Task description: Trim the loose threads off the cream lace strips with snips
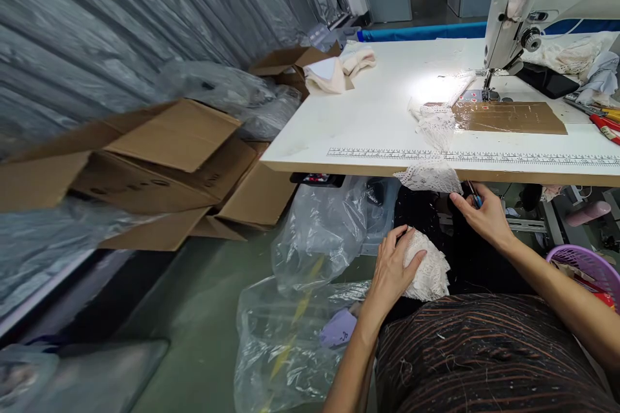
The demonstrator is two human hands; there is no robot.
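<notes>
On my lap, my left hand [393, 266] holds a stack of white lace pieces [430, 269], thumb across the front and fingers at its upper left edge. Just below the table edge, my right hand [487, 214] grips small thread snips [475, 196] with a blue part, their tips pointing up. My right thumb is close to the corner of a white lace strip [431, 174]. That strip hangs over the edge, and more lace [436, 126] runs back from it toward the sewing machine [508, 32]. The palm side of each hand is hidden.
A brown taped piece [511, 117] lies by the needle on the white table [368, 116]. Red-handled scissors [605, 128] sit at the right. Cardboard boxes [165, 174] and plastic bags [320, 232] are left, a purple basket [588, 264] lower right.
</notes>
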